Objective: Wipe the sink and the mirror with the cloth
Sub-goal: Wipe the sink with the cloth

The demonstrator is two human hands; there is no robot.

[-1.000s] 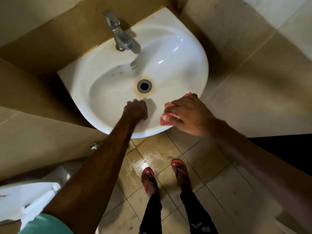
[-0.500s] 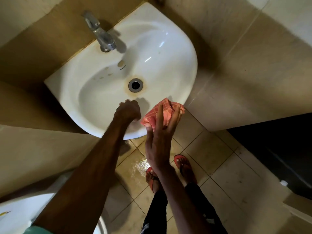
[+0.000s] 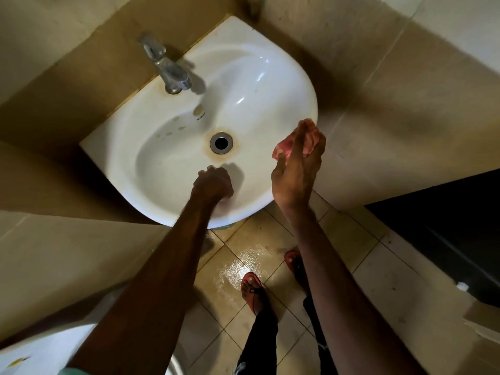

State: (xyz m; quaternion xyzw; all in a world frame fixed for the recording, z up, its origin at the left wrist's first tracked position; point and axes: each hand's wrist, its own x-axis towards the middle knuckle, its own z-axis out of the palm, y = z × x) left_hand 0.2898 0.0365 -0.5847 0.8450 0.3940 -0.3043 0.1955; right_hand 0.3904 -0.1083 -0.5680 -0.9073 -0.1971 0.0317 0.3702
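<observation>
View from above, looking down at a white ceramic wash basin (image 3: 295,85) fixed to a tan tiled wall (image 3: 81,63); a chrome tap (image 3: 169,70) stands on its back ledge, and the round metal drain (image 3: 221,142) in the bowl has a brown stain ringed about it.

The person's left hand (image 3: 213,184) rests on the near rim of the basin, its fingers curled into a fist; nothing can be seen inside it. The bare left forearm runs down to the bottom left, where the edge of a teal sleeve (image 3: 71,371) shows.

The right hand (image 3: 296,169) is at the right front edge of the basin, back of the hand to the camera and fingers pointing away; it holds a bunched pink-red cloth (image 3: 282,148), which pokes out between thumb and fingers and again beyond the fingertips. The hand and cloth are a little blurred, so I cannot tell whether the cloth touches the rim.

Below the basin, the beige floor tiles (image 3: 359,293) carry a shiny wet patch (image 3: 238,269); the person's feet stand beside it in red sandals (image 3: 251,290), with black trousers (image 3: 259,339) above them. Part of a white fixture (image 3: 32,353) shows at the lower left; a dark opening (image 3: 446,226) lies at the right.
</observation>
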